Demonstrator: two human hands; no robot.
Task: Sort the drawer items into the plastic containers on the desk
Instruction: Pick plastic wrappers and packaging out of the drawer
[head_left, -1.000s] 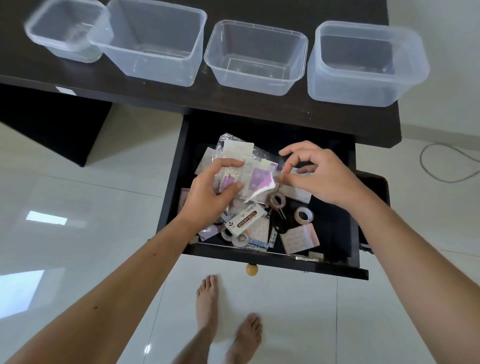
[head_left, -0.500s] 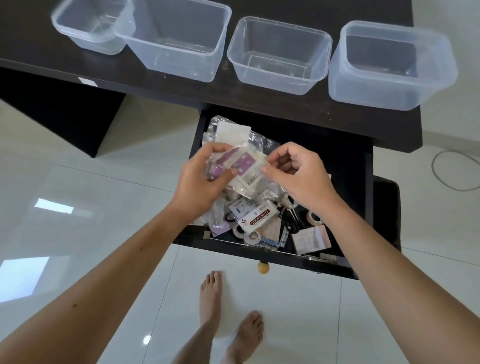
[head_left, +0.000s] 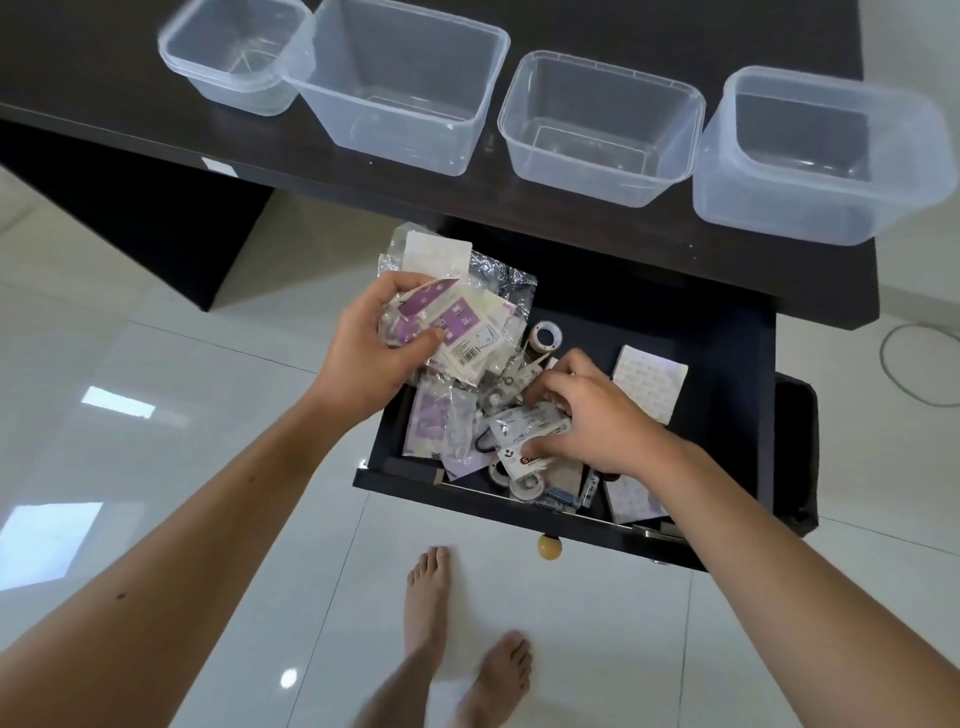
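The left hand (head_left: 363, 353) is gripping a bundle of clear packets (head_left: 457, 332), thumb curled over the front, holding it above the drawer's (head_left: 727, 364) left side. The packets are crinkly plastic with purple and white cards inside; one is showing a barcode label. The right hand (head_left: 587, 415) is reaching down into the drawer, its fingers curled onto a white packet (head_left: 524, 436) with red lettering, thumb pressing its lower edge; I cannot tell whether it is lifting it.

The drawer is standing open below the bench's (head_left: 597, 218) front edge, dark inside, with a round yellow knob (head_left: 549, 546) on its front. It is holding a jumble: more purple packets (head_left: 434, 423) near the left wall, small tape rolls (head_left: 545, 335) toward the middle and front, and pale dotted pads (head_left: 649, 384) by the right wall and front right corner.

Four clear tubs are sitting in a row along the bench's front edge: a small one (head_left: 234, 57) at the left touching a big one (head_left: 405, 88), then a middle one (head_left: 597, 130), and another (head_left: 815, 156) near the right corner. Bare feet (head_left: 467, 623) are standing on the white floor (head_left: 130, 364).
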